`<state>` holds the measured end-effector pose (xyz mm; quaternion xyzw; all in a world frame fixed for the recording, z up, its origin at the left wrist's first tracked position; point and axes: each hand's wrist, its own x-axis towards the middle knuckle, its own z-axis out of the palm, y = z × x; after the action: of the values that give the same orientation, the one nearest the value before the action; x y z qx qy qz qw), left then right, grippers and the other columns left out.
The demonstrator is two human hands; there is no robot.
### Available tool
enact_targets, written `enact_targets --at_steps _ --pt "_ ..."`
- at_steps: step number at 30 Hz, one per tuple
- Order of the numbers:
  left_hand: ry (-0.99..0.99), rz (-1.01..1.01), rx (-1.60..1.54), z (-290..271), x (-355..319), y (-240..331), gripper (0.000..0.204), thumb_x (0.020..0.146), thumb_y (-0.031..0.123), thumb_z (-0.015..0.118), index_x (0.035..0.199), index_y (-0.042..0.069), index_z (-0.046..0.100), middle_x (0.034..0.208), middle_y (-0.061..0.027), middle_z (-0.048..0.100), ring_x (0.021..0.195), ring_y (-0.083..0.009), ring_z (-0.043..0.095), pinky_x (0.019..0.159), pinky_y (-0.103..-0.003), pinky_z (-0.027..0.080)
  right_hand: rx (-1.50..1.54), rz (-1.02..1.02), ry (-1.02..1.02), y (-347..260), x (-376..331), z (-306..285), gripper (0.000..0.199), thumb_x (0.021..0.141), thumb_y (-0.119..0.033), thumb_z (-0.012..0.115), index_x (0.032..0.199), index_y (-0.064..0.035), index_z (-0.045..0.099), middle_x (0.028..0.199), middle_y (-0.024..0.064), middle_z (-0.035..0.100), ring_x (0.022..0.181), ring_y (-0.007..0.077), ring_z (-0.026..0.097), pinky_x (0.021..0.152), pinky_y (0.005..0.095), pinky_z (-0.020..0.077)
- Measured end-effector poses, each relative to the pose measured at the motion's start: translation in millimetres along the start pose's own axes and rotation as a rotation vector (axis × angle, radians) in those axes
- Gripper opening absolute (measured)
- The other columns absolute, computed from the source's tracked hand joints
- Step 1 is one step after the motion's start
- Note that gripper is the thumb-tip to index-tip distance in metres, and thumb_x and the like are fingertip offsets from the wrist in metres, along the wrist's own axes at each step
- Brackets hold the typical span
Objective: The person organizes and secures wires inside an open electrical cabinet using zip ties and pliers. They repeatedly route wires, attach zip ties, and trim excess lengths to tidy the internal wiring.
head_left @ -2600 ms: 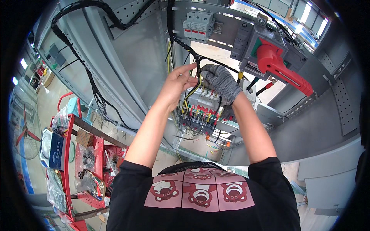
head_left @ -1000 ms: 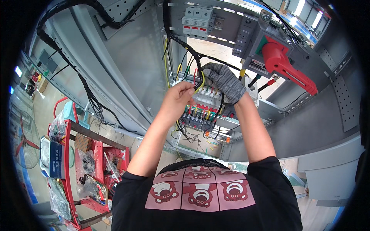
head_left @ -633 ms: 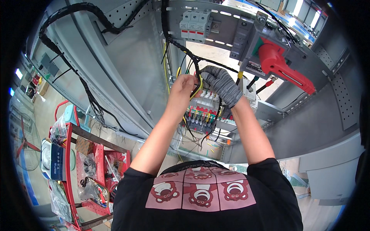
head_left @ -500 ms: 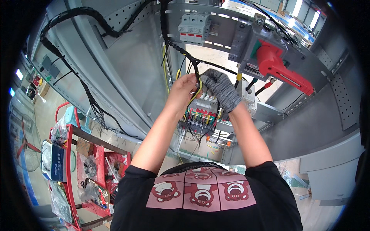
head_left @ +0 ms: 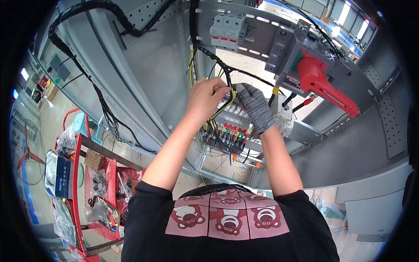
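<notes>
A black-wrapped wire bundle (head_left: 224,66) hangs down inside a grey metal cabinet, with a yellow-green wire (head_left: 223,110) bending away below it. My bare left hand (head_left: 205,98) pinches at the bundle from the left, thumb and fingertips pressed together. Any small piece between those fingertips is too small to tell. On the other side my right hand (head_left: 255,107), in a grey knit glove, has its fingers curled against the same bundle. Below both hands sits a row of terminals and breakers (head_left: 233,126) with several coloured wires, partly covered by the hands.
A red rotary handle (head_left: 325,83) juts from a switch at the upper right. White fuse holders (head_left: 227,32) sit on the upper rail. Another black harness (head_left: 96,94) hangs along the left cabinet post. A red tool cart (head_left: 77,183) and a fan (head_left: 28,153) stand left.
The left hand has turned and its fingertips have drawn together at the bundle. The right hand has shifted slightly and stays by the bundle. The whole view has moved a little.
</notes>
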<state>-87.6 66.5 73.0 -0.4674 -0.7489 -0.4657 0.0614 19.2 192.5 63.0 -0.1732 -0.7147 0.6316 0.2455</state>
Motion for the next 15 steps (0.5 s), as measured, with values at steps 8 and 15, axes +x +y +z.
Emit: enact_targets --at_steps 8,15 --pt "-0.072 0.193 0.511 8.7 -65.6 53.9 0.018 0.08 0.023 0.063 0.074 0.007 0.058 0.071 -0.0103 0.058 0.074 -0.0294 0.057 0.068 -0.041 0.043 -0.13 0.064 -0.246 -21.1 4.4 -6.7 0.037 0.087 -0.037 0.063 0.077 -0.0009 0.065 0.061 0.002 0.058 0.054 0.0084 0.05 0.051 0.0251 0.0424" --pt "-0.141 0.335 -0.19 32.3 -152.0 48.7 0.011 0.082 0.011 0.054 0.089 0.005 0.058 0.082 -0.0115 0.056 0.085 -0.0296 0.057 0.077 -0.038 0.046 -0.138 0.142 -0.345 -32.4 8.8 -20.4 0.022 0.086 -0.02 0.063 0.091 0.0013 0.067 0.061 0.0007 0.058 0.047 0.0048 0.047 0.042 0.0194 0.0359"
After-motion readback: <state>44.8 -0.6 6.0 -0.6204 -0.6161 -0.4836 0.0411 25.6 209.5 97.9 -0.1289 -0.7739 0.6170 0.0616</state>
